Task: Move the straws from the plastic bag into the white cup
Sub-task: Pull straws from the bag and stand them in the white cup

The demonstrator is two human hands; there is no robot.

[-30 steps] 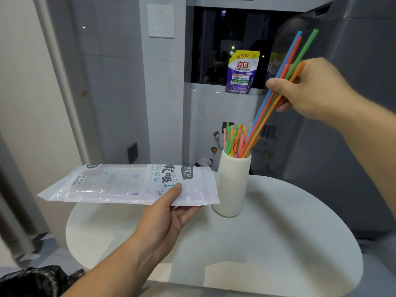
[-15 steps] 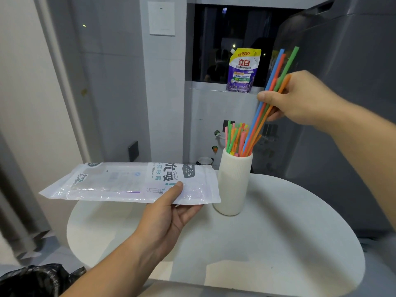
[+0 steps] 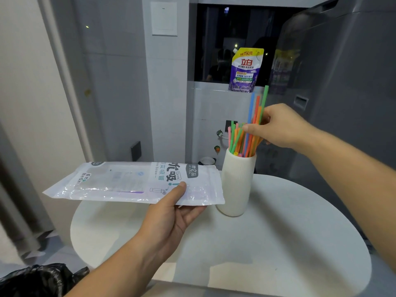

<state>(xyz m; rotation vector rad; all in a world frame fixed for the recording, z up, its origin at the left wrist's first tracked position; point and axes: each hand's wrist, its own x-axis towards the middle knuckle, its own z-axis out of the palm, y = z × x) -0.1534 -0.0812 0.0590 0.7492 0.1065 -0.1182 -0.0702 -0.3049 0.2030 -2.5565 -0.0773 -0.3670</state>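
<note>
We see the straws (image 3: 246, 142) standing in the white cup (image 3: 236, 183): a mixed bundle of green, orange, pink and blue, lower ends inside the cup. 4 or so stick up higher than the rest. Right hand (image 3: 278, 127) at 1 o'clock of the cup, thumb and fingers pinched shut on those taller straws just above the bundle.

Plastic bag (image 3: 132, 182) is at 9 o'clock of the cup, held flat above the table, its right end just beside the cup wall. Left hand (image 3: 171, 213) grips it from below, thumb on top, fingers closed under the bag's near edge. We can't tell if anything is left inside.

Cup stands on a round white table (image 3: 278, 243). Grey tiled walls behind, dark window at 12 o'clock with a purple detergent pouch (image 3: 245, 70) on the sill. Black trash bag (image 3: 38, 279) at 7 o'clock, on the floor.
</note>
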